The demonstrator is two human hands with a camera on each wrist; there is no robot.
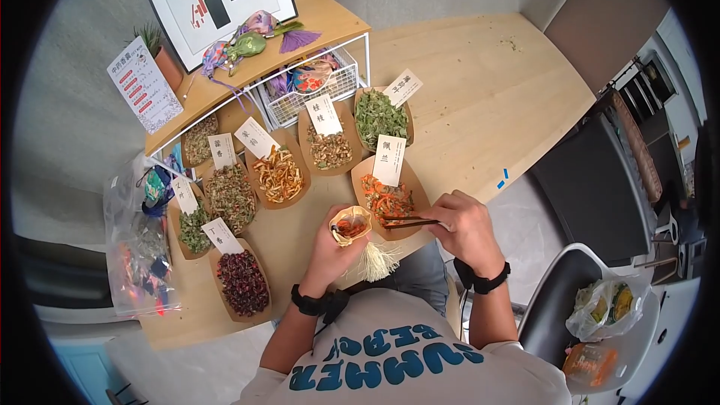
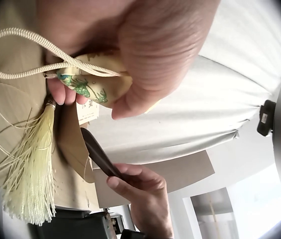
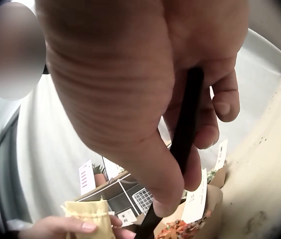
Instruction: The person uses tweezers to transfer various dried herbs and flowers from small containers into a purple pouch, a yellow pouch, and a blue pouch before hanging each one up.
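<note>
My left hand [image 1: 334,255] grips a small yellow cloth sachet [image 2: 103,82] with its mouth facing up. Orange-brown dried bits [image 1: 349,226] show inside it. A cream cord loop [image 2: 18,74] and a pale yellow tassel [image 2: 33,169] hang from the sachet. In my right hand [image 1: 469,231] are dark tweezers [image 1: 411,220], pinched between thumb and fingers. Their tips point left, over the near edge of a brown paper tray [image 1: 421,199] of orange and green dried herbs [image 1: 384,195]. A white label card [image 1: 388,161] stands in that tray.
Several more labelled trays stand around, including dark red buds [image 1: 241,285], orange-yellow strips [image 1: 277,175] and green leaves [image 1: 381,120]. Behind them is a wooden shelf [image 1: 330,15] with a white wire basket [image 1: 300,109] underneath. A clear plastic bag [image 1: 139,255] lies at the left edge.
</note>
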